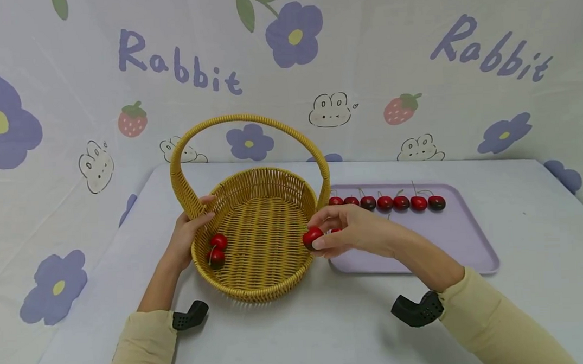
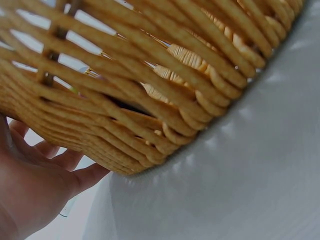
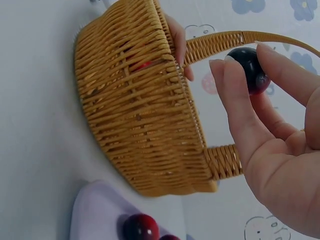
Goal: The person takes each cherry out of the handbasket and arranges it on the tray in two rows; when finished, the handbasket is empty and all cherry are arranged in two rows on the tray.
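Note:
A yellow wicker basket point(image 1: 265, 243) with a tall arched handle stands on the table. My left hand point(image 1: 183, 235) grips its left rim at the foot of the handle; in the left wrist view the hand point(image 2: 45, 180) lies against the outside of the weave. Two red cherries point(image 1: 218, 250) rest inside, near the left wall. Over the basket's right rim, my right hand point(image 1: 354, 231) pinches a dark red cherry point(image 1: 311, 238) between thumb and fingers. The right wrist view shows this cherry point(image 3: 248, 70) held higher than the rim.
To the right of the basket lies a lilac tray point(image 1: 450, 245). A row of several stemmed cherries point(image 1: 384, 203) runs along its far side, and another cherry point(image 1: 336, 231) shows partly behind my right hand. A printed cloth point(image 1: 278, 112) hangs behind the table.

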### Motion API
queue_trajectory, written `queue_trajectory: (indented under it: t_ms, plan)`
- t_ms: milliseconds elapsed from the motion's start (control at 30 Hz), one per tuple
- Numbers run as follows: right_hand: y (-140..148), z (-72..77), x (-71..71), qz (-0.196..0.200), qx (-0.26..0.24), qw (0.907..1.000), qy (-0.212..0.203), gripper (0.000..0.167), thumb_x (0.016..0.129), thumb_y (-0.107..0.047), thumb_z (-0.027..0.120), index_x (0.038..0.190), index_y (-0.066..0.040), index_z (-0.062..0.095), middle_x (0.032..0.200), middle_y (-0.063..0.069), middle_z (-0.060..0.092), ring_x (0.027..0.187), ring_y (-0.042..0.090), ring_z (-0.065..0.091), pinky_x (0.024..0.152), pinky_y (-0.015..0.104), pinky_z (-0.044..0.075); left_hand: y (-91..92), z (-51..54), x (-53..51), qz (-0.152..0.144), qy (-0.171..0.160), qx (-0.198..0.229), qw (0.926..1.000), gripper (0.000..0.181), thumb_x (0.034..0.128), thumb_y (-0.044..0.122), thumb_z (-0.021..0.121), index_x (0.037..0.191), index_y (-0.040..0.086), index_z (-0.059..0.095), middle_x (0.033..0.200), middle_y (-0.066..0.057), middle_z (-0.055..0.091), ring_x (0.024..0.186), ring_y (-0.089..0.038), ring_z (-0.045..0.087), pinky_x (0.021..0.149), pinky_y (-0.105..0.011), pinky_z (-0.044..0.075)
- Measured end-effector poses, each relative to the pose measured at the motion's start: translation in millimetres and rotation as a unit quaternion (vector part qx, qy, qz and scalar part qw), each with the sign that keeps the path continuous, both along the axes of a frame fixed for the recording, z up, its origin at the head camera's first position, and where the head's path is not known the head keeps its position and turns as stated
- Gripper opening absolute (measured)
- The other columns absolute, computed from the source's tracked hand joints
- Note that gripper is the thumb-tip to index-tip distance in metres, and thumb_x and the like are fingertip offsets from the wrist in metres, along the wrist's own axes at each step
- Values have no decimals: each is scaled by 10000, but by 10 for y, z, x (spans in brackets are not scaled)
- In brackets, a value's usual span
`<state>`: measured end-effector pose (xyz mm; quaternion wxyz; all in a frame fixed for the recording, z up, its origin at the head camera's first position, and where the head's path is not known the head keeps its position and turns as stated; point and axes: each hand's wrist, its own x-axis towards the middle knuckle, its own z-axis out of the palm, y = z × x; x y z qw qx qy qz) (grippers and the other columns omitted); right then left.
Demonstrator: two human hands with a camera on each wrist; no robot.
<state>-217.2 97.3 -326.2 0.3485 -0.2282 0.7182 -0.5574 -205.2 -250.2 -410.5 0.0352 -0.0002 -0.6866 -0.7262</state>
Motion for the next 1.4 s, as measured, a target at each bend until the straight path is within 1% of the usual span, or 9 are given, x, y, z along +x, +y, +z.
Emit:
queue_trajectory:
  t_ms: [100,333,500,633,800,967,1133,1267,1400]
  plan:
    - [103,-18,13,-72,31,9999,113,375,861,-135,718,1170,9,561,1062,177,627,926,340,651,795,418,524,1,-3,-3,-1,-16,54,10000,423,973,83,479,1381,-1,401,1416,-154,348,1243,-297,359,1062,-438,237]
    - [363,-81,26,-276,120,9986,442,405,874,-188,703,1199,-3,548,1075,160,627,986,403,602,860,393,497,5,8,4,-4,-56,84,9999,412,973,78,476,1376,17,418,1408,-157,350,1238,-303,362,1048,-428,251]
    - [567,-139,45,-348,291,9971,609,405,882,-204,694,1202,-8,543,1067,167,610,977,392,600,871,412,488,10,4,1,-32,-58,126,9999,409,972,74,475,1373,16,416,1408,-160,348,1243,-308,359,1053,-437,247]
    - [731,-189,51,-435,479,9952,731,423,881,-230,696,1221,-27,547,1081,160,601,986,363,598,877,376,480,10,8,-2,-32,-40,103,9999,413,970,88,486,1371,17,418,1405,-153,353,1232,-289,368,1052,-431,248]
    - [912,-269,29,-694,460,9952,512,465,879,-216,699,1267,-22,530,1121,171,552,1009,301,578,881,348,478,11,14,4,-39,-32,92,9999,410,972,95,486,1370,21,422,1403,-149,354,1225,-281,371,1052,-431,247]
    - [1071,-331,-10,-819,82,9965,139,445,901,-145,668,1270,28,490,1115,178,539,1021,325,574,889,345,482,15,10,13,-36,-25,111,9999,407,974,87,479,1371,18,417,1399,-154,350,1232,-300,360,1050,-438,247]
    - [1236,-376,-51,-1172,-139,9929,-159,407,911,-97,649,1252,21,461,1062,159,545,1023,329,614,887,347,480,20,7,13,-41,-40,117,9999,408,974,87,481,1371,19,417,1398,-144,352,1235,-301,359,1047,-430,250]
    - [1379,-395,-93,-1505,-195,9883,-163,402,925,-102,630,1250,35,438,1061,131,575,1020,301,629,868,334,485,22,12,13,-45,-46,131,9999,405,973,93,489,1366,24,423,1393,-141,353,1227,-292,365,1042,-427,257]
    - [1507,-428,-144,-1658,-100,9861,-27,469,944,-123,605,1284,108,376,1083,106,600,1020,264,631,862,316,488,22,15,19,-35,-41,129,9999,400,974,96,492,1362,25,427,1392,-134,354,1225,-282,366,1043,-426,258]
